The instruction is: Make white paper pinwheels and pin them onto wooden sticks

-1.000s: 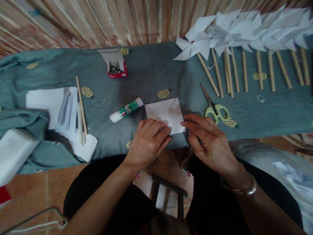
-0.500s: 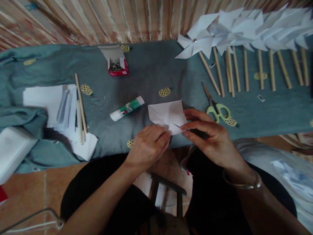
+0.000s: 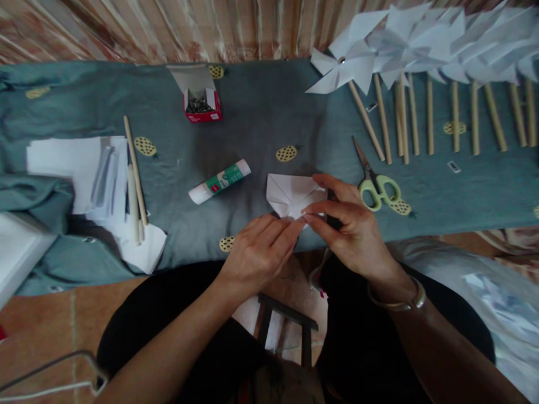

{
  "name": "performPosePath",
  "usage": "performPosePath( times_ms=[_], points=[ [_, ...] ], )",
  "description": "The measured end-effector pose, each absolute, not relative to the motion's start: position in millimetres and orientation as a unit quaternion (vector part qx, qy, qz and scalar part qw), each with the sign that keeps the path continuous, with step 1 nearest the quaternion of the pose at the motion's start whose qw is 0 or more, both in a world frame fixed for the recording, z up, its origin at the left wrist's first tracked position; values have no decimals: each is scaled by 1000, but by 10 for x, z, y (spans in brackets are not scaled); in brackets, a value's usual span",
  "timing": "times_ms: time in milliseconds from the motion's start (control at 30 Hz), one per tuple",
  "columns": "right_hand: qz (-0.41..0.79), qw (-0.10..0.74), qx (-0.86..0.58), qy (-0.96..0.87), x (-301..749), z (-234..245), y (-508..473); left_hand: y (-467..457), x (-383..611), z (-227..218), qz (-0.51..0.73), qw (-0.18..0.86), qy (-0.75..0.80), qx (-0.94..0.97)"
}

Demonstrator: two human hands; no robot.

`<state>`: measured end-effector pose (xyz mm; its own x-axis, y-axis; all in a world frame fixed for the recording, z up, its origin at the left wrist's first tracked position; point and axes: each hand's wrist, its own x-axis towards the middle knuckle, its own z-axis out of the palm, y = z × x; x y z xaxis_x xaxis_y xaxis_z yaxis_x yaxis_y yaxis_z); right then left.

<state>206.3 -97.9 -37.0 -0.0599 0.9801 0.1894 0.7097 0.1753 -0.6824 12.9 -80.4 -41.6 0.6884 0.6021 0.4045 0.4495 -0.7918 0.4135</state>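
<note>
A white paper square with creases and folded-in corners lies on the teal cloth near its front edge. My left hand has its fingertips pinched on the paper's near corner. My right hand pinches the paper's right side, thumb and forefinger closed on a flap. A glue stick lies just left of the paper. Green-handled scissors lie just right of my right hand.
A small red box of pins stands open at the back. White paper sheets and wooden sticks lie at the left. Finished white paper pinwheels on wooden sticks line the back right. A stool shows below.
The paper has shifted slightly right and its near corner has been folded up toward the middle. Both hands closed in on that corner, the right moving leftward.
</note>
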Motion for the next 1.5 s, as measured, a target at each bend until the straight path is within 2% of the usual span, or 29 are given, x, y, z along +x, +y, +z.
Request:
performPosePath(
  times_ms=[567,1233,1500],
  points=[
    [176,291,-613,-713,1982,-369,-967,-793,137,-421,258,153,278,912],
    [181,311,-611,-705,1975,-388,-995,-792,135,-423,261,161,274,912],
    [137,279,-595,-742,1943,-364,-1041,-793,139,-420,253,160,277,913]
  ],
)
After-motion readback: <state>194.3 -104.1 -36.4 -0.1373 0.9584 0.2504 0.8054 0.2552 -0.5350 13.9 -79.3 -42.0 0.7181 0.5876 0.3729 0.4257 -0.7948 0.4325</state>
